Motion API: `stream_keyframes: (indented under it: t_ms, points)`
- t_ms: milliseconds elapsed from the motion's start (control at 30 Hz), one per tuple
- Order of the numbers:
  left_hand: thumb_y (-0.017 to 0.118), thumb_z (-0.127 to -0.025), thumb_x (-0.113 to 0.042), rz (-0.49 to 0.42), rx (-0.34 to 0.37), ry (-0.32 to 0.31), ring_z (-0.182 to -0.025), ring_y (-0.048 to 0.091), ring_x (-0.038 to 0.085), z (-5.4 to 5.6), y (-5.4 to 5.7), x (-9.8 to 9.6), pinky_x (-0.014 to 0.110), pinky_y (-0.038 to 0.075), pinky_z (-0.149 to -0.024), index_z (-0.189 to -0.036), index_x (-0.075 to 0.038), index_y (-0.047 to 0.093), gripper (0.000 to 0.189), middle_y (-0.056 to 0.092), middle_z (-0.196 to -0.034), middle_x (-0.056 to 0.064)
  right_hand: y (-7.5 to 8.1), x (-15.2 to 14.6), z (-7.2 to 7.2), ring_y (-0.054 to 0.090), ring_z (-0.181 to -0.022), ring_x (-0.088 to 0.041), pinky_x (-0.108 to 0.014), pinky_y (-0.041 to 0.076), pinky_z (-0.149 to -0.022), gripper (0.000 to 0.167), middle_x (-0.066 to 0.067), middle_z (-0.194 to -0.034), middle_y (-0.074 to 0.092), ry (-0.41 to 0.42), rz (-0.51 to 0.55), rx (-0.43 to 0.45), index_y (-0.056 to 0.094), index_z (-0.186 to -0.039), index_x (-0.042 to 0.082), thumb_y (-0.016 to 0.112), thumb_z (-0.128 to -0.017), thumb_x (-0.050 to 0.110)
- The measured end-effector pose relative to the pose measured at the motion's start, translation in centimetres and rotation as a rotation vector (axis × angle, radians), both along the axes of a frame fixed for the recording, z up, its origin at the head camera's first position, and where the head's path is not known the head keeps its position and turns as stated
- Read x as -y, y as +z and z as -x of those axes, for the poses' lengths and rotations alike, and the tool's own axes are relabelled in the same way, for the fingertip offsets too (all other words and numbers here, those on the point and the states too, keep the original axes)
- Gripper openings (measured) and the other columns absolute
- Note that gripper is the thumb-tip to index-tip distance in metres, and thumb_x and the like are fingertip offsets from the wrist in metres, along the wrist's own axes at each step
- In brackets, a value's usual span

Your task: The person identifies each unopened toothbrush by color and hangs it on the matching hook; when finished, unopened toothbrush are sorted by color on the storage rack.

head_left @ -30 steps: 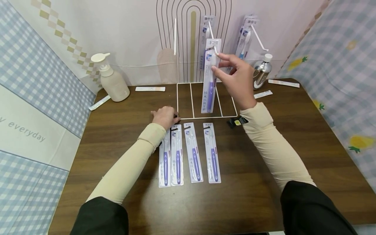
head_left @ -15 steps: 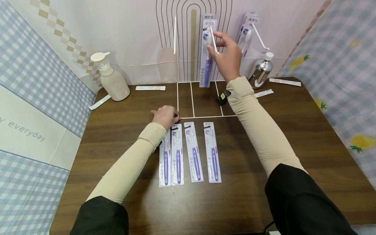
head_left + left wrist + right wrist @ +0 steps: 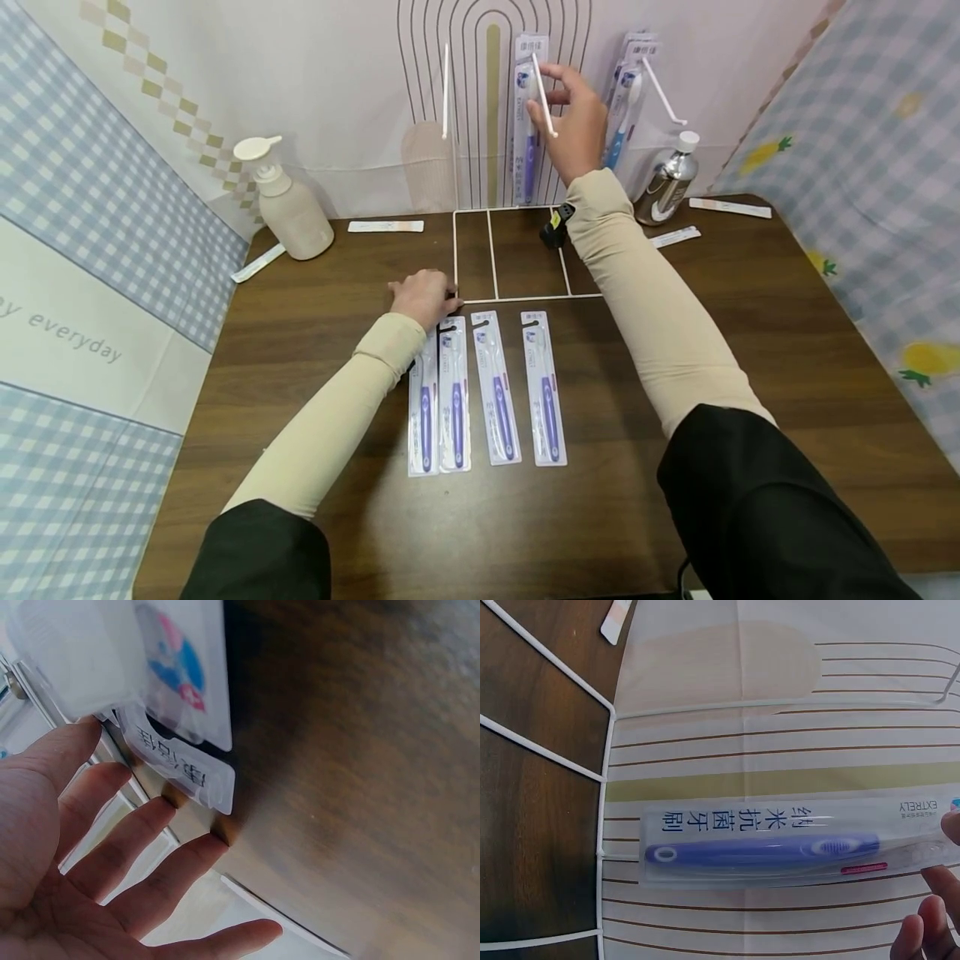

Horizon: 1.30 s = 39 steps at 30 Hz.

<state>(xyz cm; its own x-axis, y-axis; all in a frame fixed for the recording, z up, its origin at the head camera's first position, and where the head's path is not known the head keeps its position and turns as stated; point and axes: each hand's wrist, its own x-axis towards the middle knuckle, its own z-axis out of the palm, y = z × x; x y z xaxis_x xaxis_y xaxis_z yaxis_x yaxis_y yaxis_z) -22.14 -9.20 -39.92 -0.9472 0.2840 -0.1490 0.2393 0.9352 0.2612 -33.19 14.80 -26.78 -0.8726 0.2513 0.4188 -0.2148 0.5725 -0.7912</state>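
A packaged toothbrush (image 3: 528, 171) hangs at the middle hook (image 3: 545, 96) of a white wire rack (image 3: 531, 298) on a wooden desk (image 3: 615, 500), its upper part pinched between the thumb and fingers of the person's right hand (image 3: 576, 125). Blue characters reading 纳米抗菌牙刷 run along the clear pack, upside down in the right wrist view, with what looks like "EXTRELY" in smaller type near the thumb; finer print there is too small to read. The right arm stretches far forward and up, the hand raised beside the hook, a black device (image 3: 555, 227) strapped at the wrist.

The left hand (image 3: 422, 297) rests low on the desk near the rack's front left corner, grasping nothing, its fingers spread with tips down on the wood and its thumb at a pack's edge. Beside it, four purple-handled toothbrush packs (image 3: 495, 396) lie in a row; a header in the left wrist view carries 康倍佳, inverted.

More packs (image 3: 628, 108) hang at the right hook, near a silver bottle (image 3: 666, 190) whose label is illegible. At far left, a cloth (image 3: 75, 333) shows "everyday" beyond a pump bottle (image 3: 295, 218).
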Motion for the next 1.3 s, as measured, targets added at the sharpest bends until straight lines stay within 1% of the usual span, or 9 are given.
stream_keyframes:
  t_ms: [200, 367, 467, 567, 733, 867, 1000, 1200, 1300]
  points:
    - [0.073, -0.102, -0.034, -0.008, -0.02, -0.003, -0.123, 0.065, 0.049, 0.1, -0.1, 0.4, 0.084, 0.032, -0.106, -0.127, -0.017, 0.079, 0.031, 0.069, -0.138, 0.014, -0.1, -0.1, -0.3, 0.075, -0.103, -0.012, -0.024, 0.059, -0.086, 0.048, 0.0, -0.125, 0.076, 0.011, 0.01, 0.002, 0.067, -0.14, 0.033, 0.081, -0.096, 0.023]
    - [0.073, -0.102, -0.035, -0.009, -0.026, -0.003, -0.122, 0.066, 0.048, 0.0, -0.4, 0.9, 0.083, 0.033, -0.105, -0.126, -0.016, 0.079, 0.031, 0.07, -0.136, 0.013, -0.9, -0.4, -1.7, 0.067, -0.113, -0.011, -0.026, 0.047, -0.1, 0.044, -0.004, -0.12, 0.077, 0.049, 0.023, -0.064, 0.072, -0.135, 0.023, 0.084, -0.092, 0.018]
    - [0.074, -0.101, -0.035, -0.009, -0.027, 0.0, -0.121, 0.066, 0.047, -0.1, -0.5, 1.1, 0.083, 0.034, -0.105, -0.125, -0.016, 0.079, 0.031, 0.071, -0.135, 0.013, -1.6, -0.8, -3.5, 0.064, -0.091, -0.012, -0.023, 0.045, -0.085, 0.041, -0.005, -0.119, 0.077, 0.083, 0.011, -0.082, 0.073, -0.132, 0.02, 0.084, -0.093, 0.022]
    - [0.074, -0.101, -0.036, -0.008, -0.032, -0.002, -0.121, 0.066, 0.048, -0.2, -0.6, 1.1, 0.083, 0.034, -0.105, -0.125, -0.017, 0.079, 0.031, 0.071, -0.135, 0.013, -2.5, -1.4, -6.0, 0.051, -0.068, -0.009, -0.023, 0.041, -0.067, 0.039, -0.006, -0.119, 0.076, 0.135, -0.003, -0.091, 0.074, -0.131, 0.017, 0.084, -0.094, 0.024]
    - [0.075, -0.1, -0.036, -0.005, -0.031, -0.008, -0.12, 0.067, 0.047, -0.2, -0.5, 1.1, 0.082, 0.035, -0.104, -0.125, -0.017, 0.08, 0.031, 0.071, -0.135, 0.013, -4.6, -2.5, -10.6, 0.05, -0.065, -0.013, -0.023, 0.042, -0.063, 0.041, -0.01, -0.118, 0.074, 0.233, -0.054, -0.074, 0.074, -0.13, 0.012, 0.085, -0.092, 0.024]
    - [0.076, -0.1, -0.036, -0.006, -0.038, -0.004, -0.12, 0.067, 0.047, -0.2, -0.4, 1.0, 0.082, 0.036, -0.104, -0.124, -0.017, 0.08, 0.031, 0.072, -0.133, 0.013, -6.7, -3.2, -13.9, 0.055, -0.065, -0.02, -0.023, 0.044, -0.061, 0.043, -0.007, -0.112, 0.072, 0.286, -0.142, -0.002, 0.074, -0.129, 0.014, 0.087, -0.091, 0.027]
    - [0.076, -0.1, -0.037, -0.006, -0.041, -0.003, -0.119, 0.067, 0.047, -0.2, -0.4, 1.0, 0.082, 0.036, -0.103, -0.124, -0.017, 0.08, 0.031, 0.072, -0.133, 0.013, -9.4, -3.6, -16.4, 0.059, -0.071, -0.025, -0.033, 0.048, -0.067, 0.044, -0.008, -0.109, 0.07, 0.344, -0.222, 0.08, 0.074, -0.13, 0.013, 0.087, -0.09, 0.028]
    - [0.075, -0.1, -0.036, 0.001, -0.033, 0.004, -0.12, 0.067, 0.048, -0.2, -0.4, 0.9, 0.082, 0.035, -0.104, -0.124, -0.018, 0.08, 0.031, 0.071, -0.134, 0.014, -13.7, -4.1, -18.8, 0.064, -0.102, -0.03, -0.05, 0.05, -0.092, 0.047, -0.013, -0.106, 0.071, 0.42, -0.267, 0.26, 0.073, -0.131, 0.008, 0.087, -0.09, 0.026]
    - [0.076, -0.099, -0.038, 0.002, -0.033, 0.013, -0.119, 0.068, 0.047, -0.2, -0.5, 0.9, 0.079, 0.039, -0.103, -0.124, -0.018, 0.08, 0.032, 0.071, -0.133, 0.014, -15.1, -4.2, -19.7, 0.062, -0.098, -0.029, -0.047, 0.049, -0.09, 0.047, -0.01, -0.1, 0.068, 0.435, -0.297, 0.343, 0.074, -0.13, 0.008, 0.086, -0.09, 0.027]
